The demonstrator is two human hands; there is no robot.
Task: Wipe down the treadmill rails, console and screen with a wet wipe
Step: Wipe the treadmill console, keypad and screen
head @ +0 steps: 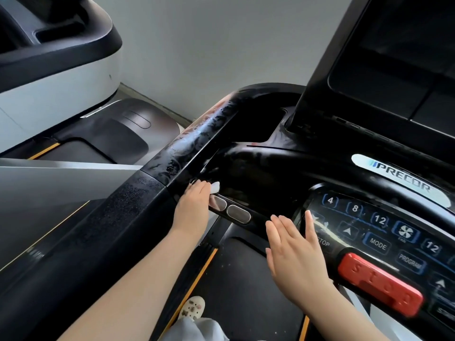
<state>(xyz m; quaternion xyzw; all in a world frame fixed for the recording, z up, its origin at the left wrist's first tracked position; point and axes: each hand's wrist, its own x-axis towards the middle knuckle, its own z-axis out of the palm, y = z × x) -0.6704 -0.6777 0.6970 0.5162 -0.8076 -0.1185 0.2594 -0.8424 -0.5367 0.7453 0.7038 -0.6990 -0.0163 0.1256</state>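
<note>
White wet wipe (215, 187) bunched under left hand (194, 205), rail (187, 141) streaked wet

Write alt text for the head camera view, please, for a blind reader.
A person's left hand presses a white wet wipe against a black treadmill's handlebar beside two metal sensor pads. The right hand hovers open near the console keypad and red stop button.

Neighbouring treadmill (56, 70), white and black, stood at upper left before a grey wall (209, 40); cream clog with charms (193, 308) on the belt.
</note>
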